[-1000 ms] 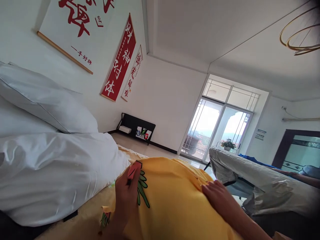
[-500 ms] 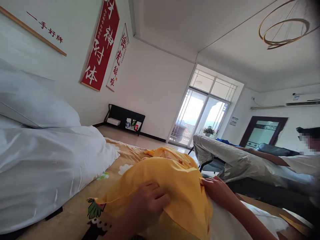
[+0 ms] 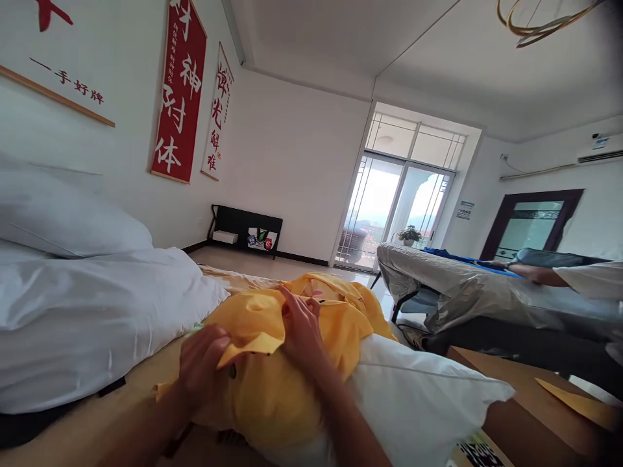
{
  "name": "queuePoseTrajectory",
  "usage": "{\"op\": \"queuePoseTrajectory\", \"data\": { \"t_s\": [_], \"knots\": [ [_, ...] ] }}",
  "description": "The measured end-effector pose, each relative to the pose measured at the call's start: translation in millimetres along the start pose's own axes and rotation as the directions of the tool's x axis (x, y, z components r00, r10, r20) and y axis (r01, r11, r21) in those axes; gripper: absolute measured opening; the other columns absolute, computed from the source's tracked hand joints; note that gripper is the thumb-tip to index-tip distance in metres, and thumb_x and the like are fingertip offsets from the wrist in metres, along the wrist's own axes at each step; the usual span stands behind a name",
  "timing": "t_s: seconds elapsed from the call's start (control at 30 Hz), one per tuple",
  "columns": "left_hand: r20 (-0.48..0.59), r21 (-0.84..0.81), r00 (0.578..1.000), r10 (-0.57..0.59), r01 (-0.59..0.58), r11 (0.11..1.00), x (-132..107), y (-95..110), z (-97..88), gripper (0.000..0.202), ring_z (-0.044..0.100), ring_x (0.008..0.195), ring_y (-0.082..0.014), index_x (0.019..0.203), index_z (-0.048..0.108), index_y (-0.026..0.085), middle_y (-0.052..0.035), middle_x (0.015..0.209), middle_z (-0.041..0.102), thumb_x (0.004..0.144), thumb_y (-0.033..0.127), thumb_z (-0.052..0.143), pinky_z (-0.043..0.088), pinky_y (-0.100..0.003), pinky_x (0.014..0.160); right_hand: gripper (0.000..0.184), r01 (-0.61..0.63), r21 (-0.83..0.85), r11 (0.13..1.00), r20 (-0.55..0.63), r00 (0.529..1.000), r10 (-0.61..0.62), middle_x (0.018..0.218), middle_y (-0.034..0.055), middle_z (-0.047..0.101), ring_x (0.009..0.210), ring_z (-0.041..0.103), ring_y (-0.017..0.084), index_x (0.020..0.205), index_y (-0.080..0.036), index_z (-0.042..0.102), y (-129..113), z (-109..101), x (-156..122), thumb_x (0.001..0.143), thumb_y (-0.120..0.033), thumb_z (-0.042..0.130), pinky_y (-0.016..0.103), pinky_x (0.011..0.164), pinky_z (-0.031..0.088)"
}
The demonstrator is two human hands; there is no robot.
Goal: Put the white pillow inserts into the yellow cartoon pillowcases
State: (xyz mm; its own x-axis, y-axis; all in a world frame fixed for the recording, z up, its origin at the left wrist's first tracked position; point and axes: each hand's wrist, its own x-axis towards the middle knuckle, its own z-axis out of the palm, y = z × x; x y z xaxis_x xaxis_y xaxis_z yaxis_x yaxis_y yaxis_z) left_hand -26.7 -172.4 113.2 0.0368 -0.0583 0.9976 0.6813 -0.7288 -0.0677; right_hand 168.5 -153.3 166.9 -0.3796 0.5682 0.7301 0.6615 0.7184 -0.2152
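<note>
A yellow pillowcase [image 3: 272, 395] with cartoon prints covers part of a white pillow [image 3: 418, 395] lying on the bed in front of me. My left hand [image 3: 202, 363] is closed, pinching a folded edge of the yellow pillowcase at its left side. My right hand [image 3: 300, 324] lies on top of the bunched yellow fabric with its fingers bent into it, gripping the cloth. The white pillow sticks out of the case to the right of my right forearm.
A white duvet [image 3: 97, 318] and a second white pillow [image 3: 63, 220] lie on the left. A silver-covered table [image 3: 457, 292] stands at the right, where another person's arm [image 3: 535, 272] rests. Cardboard [image 3: 530, 402] lies at lower right. Red wall scrolls [image 3: 179, 91] and a balcony door [image 3: 394, 207] are beyond.
My right hand moved left onto the top of the yellow fabric. My left hand shifted left and took a fold of the edge. More of the white pillow now shows at the right.
</note>
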Motion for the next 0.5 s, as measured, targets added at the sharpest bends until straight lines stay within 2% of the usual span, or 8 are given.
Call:
{"op": "queuePoseTrajectory", "data": {
  "t_s": [0.07,0.1,0.13,0.2,0.27,0.37,0.43,0.5],
  "knots": [
    [-0.009,0.144,0.986,-0.167,0.167,0.975,9.0,-25.5,-16.3,0.033,0.047,0.047,-0.0118,0.065,0.056,0.02,0.0002,0.051,0.053,0.092,0.038,0.048,0.035,-0.024,0.049,0.028,-0.044,0.126,0.991,0.073,0.997,0.035,0.084,0.0044,0.068,0.08,0.059,0.019,0.103,-0.019,0.066,11.9,14.3,11.2,0.082,-0.031,0.051,0.031,0.079,0.038],
    [0.016,0.204,0.95,-0.311,0.302,0.931,14.0,-37.0,-22.4,0.039,0.044,0.045,-0.0117,0.062,0.054,0.02,0.0012,0.048,0.049,0.092,0.043,0.046,0.034,-0.024,0.048,0.024,-0.065,0.184,0.981,0.093,0.994,0.048,0.076,0.0031,0.067,0.073,0.057,0.017,0.088,-0.019,0.068,17.4,18.3,16.6,0.084,-0.035,0.05,0.028,0.072,0.038],
    [0.055,0.239,0.883,-0.466,0.442,0.865,19.2,-46.6,-27.0,0.043,0.043,0.045,-0.012,0.06,0.053,0.02,0.0017,0.046,0.047,0.09,0.05,0.045,0.033,-0.024,0.048,0.027,-0.082,0.245,0.966,0.092,0.994,0.061,0.069,0.002,0.064,0.067,0.053,0.016,0.076,-0.019,0.066,21.7,20.2,21.6,0.086,-0.037,0.048,0.027,0.066,0.037],
    [0.178,0.183,0.695,-0.696,0.672,0.718,29.0,-57.7,-31.7,0.048,0.05,0.053,-0.0149,0.066,0.057,0.02,0.0004,0.054,0.055,0.086,0.062,0.045,0.04,-0.025,0.053,0.031,-0.09,0.39,0.916,0.052,0.996,0.075,0.062,0.0006,0.059,0.063,0.049,0.015,0.066,-0.018,0.063,27.0,18.7,29.5,0.085,-0.036,0.046,0.025,0.06,0.035],
    [0.356,-0.049,0.565,-0.744,0.807,0.589,36.8,-58.0,-32.3,0.056,0.063,0.078,-0.0214,0.09,0.065,0.019,-0.0052,0.081,0.069,0.084,0.07,0.041,0.049,-0.029,0.067,0.029,-0.074,0.536,0.841,0.018,0.997,0.076,0.064,0.0006,0.06,0.066,0.051,0.015,0.066,-0.017,0.064,29.6,13.0,33.9,0.082,-0.035,0.048,0.024,0.06,0.036],
    [0.58,-0.271,0.554,-0.597,0.823,0.5,43.6,-46.1,-26.1,0.066,0.061,0.109,-0.0297,0.118,0.061,0.021,-0.0122,0.117,0.066,0.078,0.072,0.048,0.05,-0.038,0.088,0.028,-0.103,0.604,0.79,0.009,0.992,0.123,0.066,0.0007,0.061,0.067,0.052,0.016,0.068,-0.017,0.066,32.3,4.2,36.2,0.079,-0.037,0.051,0.024,0.059,0.038],
    [0.651,-0.201,0.552,-0.521,0.787,0.584,45.4,-36.9,-14.9,0.067,0.059,0.111,-0.0316,0.119,0.062,0.022,-0.0116,0.12,0.066,0.068,0.064,0.068,0.048,-0.039,0.092,0.029,-0.129,0.503,0.854,-0.028,0.986,0.165,0.063,0.0,0.06,0.064,0.051,0.015,0.067,-0.018,0.065,33.2,0.4,39.1,0.081,-0.038,0.051,0.024,0.059,0.035],
    [0.638,-0.069,0.539,-0.551,0.752,0.656,46.3,-31.0,2.3,0.063,0.062,0.105,-0.0305,0.115,0.064,0.022,-0.0093,0.113,0.069,0.062,0.053,0.076,0.049,-0.037,0.088,0.029,-0.157,0.265,0.951,-0.083,0.979,0.184,0.061,-0.0003,0.058,0.062,0.048,0.014,0.063,-0.019,0.063,32.2,-2.4,46.6,0.083,-0.038,0.052,0.025,0.06,0.031]
  ]
}}
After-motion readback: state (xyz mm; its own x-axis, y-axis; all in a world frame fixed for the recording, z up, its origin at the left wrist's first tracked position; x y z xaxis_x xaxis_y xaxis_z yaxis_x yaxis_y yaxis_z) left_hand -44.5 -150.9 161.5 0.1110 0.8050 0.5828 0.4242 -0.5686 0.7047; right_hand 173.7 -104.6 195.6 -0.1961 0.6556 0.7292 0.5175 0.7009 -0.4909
